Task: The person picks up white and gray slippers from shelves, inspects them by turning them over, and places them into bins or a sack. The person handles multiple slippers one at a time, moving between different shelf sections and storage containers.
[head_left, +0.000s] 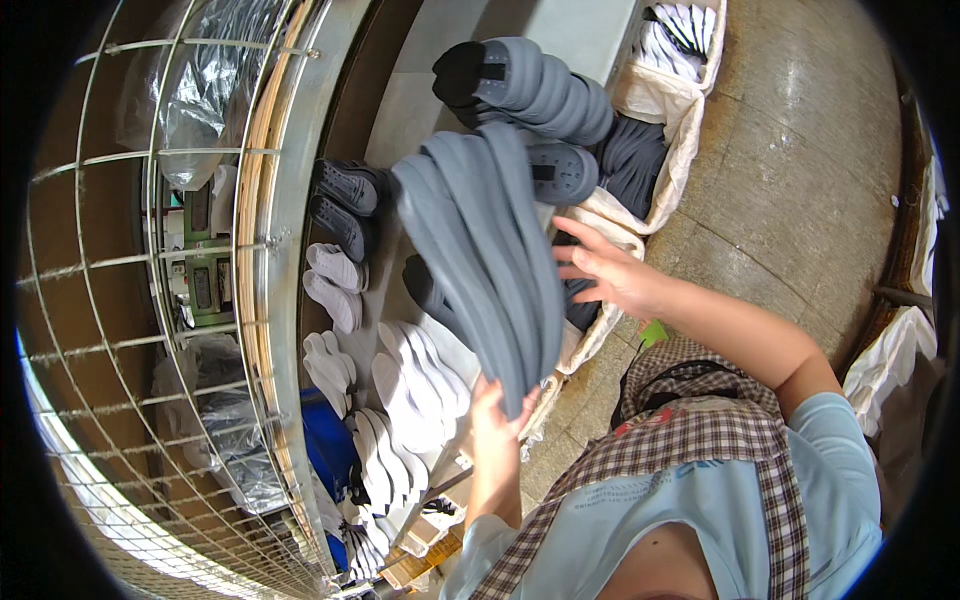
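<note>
Grey shoe-sole stack above counter. Left hand — grip clamped on its near end; right hand — fingers spread beside it, contact unclear. Likely light, flexible, prone to fanning; best held at 2 ends.

Your left hand holds a bundle of long grey soles over the grey metal counter; your right hand is just right of it. Behind the bundle lies a row of overlapping grey soles. White curved soles lie on its near left. Left of the counter stands a metal wire grid; right, white cloth-lined baskets, then tiled floor.
</note>
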Demonstrator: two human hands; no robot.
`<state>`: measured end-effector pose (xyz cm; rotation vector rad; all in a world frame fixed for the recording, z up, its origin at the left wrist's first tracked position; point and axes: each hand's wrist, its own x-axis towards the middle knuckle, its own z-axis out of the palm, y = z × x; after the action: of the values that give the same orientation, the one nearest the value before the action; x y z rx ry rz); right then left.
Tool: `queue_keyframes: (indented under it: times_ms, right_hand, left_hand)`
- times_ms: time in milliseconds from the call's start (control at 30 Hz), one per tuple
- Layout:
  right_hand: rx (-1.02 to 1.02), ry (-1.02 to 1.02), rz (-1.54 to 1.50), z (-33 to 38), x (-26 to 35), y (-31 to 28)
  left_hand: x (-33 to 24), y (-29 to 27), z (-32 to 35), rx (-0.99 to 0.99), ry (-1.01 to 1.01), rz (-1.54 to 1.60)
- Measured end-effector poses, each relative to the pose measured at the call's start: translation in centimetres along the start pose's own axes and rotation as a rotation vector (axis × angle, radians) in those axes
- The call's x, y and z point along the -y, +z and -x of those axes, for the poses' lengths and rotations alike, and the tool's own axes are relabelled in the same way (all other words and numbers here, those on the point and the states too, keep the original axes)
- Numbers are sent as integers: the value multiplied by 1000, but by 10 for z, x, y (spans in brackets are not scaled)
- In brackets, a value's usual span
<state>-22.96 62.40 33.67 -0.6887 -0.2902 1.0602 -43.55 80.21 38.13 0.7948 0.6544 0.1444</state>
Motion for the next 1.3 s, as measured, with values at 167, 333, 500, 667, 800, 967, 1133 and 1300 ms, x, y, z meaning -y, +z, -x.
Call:
queue_keyframes:
  times_ms: [167,333,500,667,800,967,1133,1300]
  right_hand:
    - [15,-260,-237,40,-3,18]
    - [-48,-320,-98,83,2,14]
    - [-83,-275,-71,107,28,3]
    - [-159,-281,41,124,33,-11]
    - [-175,-339,86,130,34,-15]
    - [-164,-379,139,135,36,-16]
    - [-202,-432,414,143,33,-19]
    - [-285,-385,664,152,32,-24]
  left_hand:
    - [46,27,12,316,-120,-281]
    - [57,76,-36,279,67,-305]
    - [79,107,-75,287,59,-183]
    - [103,118,-84,358,-1,-73]
    - [106,125,-90,435,-52,-128]
    - [108,133,-88,439,45,-248]
    - [108,136,-86,465,67,-336]
    - [109,128,-91,518,38,-374]
